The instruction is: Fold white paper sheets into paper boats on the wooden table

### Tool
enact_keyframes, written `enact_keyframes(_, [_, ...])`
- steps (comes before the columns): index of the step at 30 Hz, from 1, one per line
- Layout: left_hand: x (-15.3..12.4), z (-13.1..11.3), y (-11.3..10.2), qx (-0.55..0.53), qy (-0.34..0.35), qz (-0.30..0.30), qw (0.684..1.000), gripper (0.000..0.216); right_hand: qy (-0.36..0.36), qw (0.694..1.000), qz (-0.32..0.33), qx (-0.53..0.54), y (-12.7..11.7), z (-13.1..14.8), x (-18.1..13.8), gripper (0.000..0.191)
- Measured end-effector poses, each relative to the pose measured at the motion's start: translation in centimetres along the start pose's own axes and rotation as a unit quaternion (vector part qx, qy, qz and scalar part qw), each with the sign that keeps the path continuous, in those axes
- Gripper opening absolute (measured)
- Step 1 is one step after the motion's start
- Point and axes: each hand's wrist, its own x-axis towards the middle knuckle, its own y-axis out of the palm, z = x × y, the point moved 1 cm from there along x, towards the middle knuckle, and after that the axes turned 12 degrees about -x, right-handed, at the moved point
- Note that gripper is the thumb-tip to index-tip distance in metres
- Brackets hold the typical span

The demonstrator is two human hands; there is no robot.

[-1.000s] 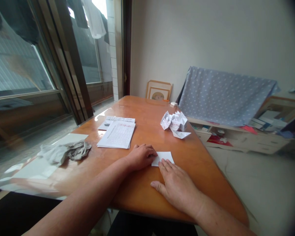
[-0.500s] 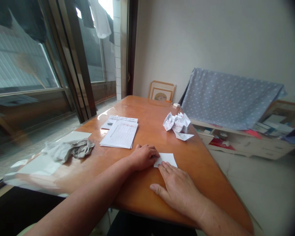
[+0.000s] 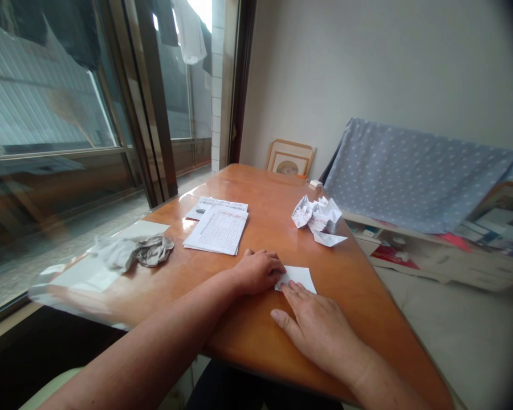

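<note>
A: Where is the small white paper (image 3: 301, 276)?

B: Flat on the wooden table (image 3: 269, 196), near its close edge, with both hands on it.

A: How does each hand stand?

B: The left hand (image 3: 259, 272) has its fingers curled in over the paper's left side; whether they pinch it, I cannot tell. The right hand (image 3: 318, 326) lies spread, fingertips pressing the near edge and thumb held out over the bare wood, gripping nothing.

A: Is there writing on that paper?

B: Its visible top looks plain white. The writing is on the stack of sheets (image 3: 220, 232) beyond the left hand: close dark lines, with a red line of characters near the top.

A: What do they say?

B: They are too small and soft here to read. Another sheet (image 3: 228, 201), partly under the far end of that stack, shows larger dark handwriting, equally blurred.

A: And across from it?

B: The folded papers (image 3: 318, 215) sit in a heap near the table's right edge, with red and dark marks on some faces. A grey cloth (image 3: 132, 253) lies bunched at the left.
</note>
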Motion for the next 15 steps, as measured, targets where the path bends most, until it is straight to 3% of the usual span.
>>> enact_keyframes(15, [0.04,0.41,0.27,0.000,0.001,-0.001,1.000,0.021,-0.007,0.998,-0.002,-0.057,0.02,0.62,0.19,0.058])
